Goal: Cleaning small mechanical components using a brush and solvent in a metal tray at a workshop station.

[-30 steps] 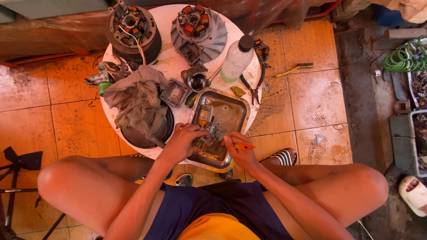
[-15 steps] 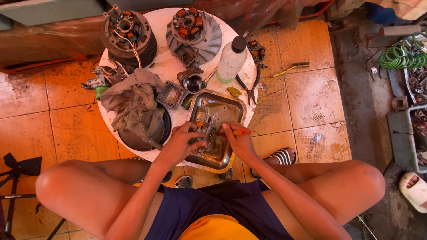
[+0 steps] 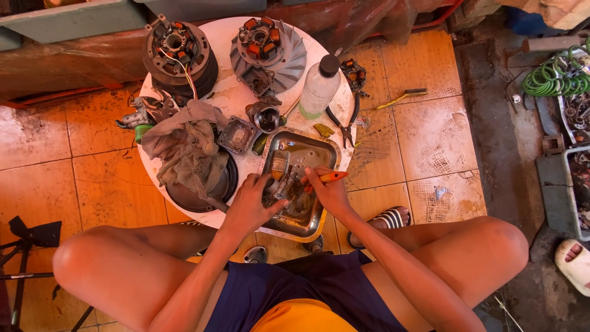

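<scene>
Over the metal tray point(image 3: 319, 147) at the near edge of the round white surface point(image 3: 227, 98), the left hand point(image 3: 249, 203) is closed around a small grimy engine part point(image 3: 276, 184); the right hand point(image 3: 329, 190) pinches an orange-handled tool point(image 3: 329, 177) against it; a dirty rag point(image 3: 184, 147) lies left, a plastic bottle point(image 3: 319, 89) beyond.

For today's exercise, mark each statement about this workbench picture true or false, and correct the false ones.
1. Both hands work over the metal tray. True.
2. The right hand holds a hammer. False: it holds an orange-handled tool.
3. The plastic bottle lies on the floor. False: it stands on the round white table.
4. A grey rag lies left of the tray. True.
5. The left hand grips a small metal part in the tray. True.
</scene>
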